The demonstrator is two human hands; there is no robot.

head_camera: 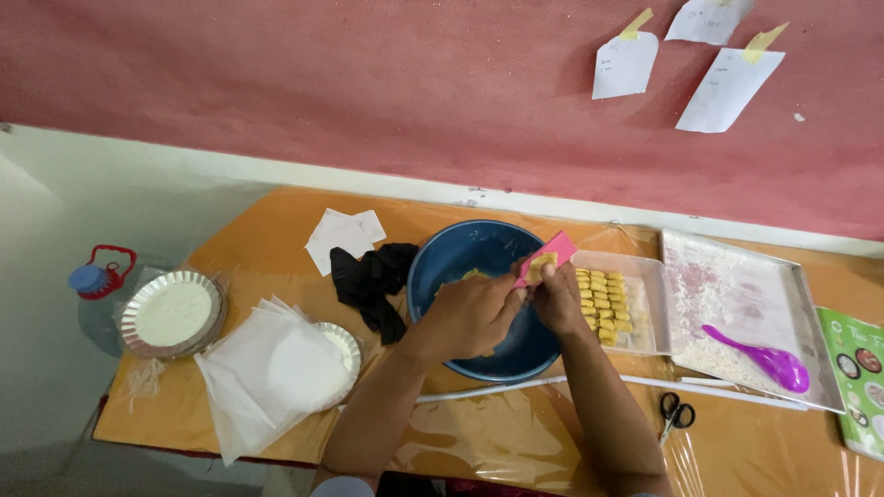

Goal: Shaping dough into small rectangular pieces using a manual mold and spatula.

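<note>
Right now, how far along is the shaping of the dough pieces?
Partly done. Rows of ridged yellow pieces already fill part of the clear container. In hand: the right hand holds a pink ridged board while the left hand presses dough onto it above the blue bowl. More dough seems to remain in the bowl, and the container has room left.

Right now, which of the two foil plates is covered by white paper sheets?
The foil plate nearer the hands, with only its right rim showing under white sheets. The other, by the bottle, lies uncovered.

head cam | looks steeply down, facing wall | table (pixel 516 442) fairly near | far-right edge cropped, perhaps
</note>
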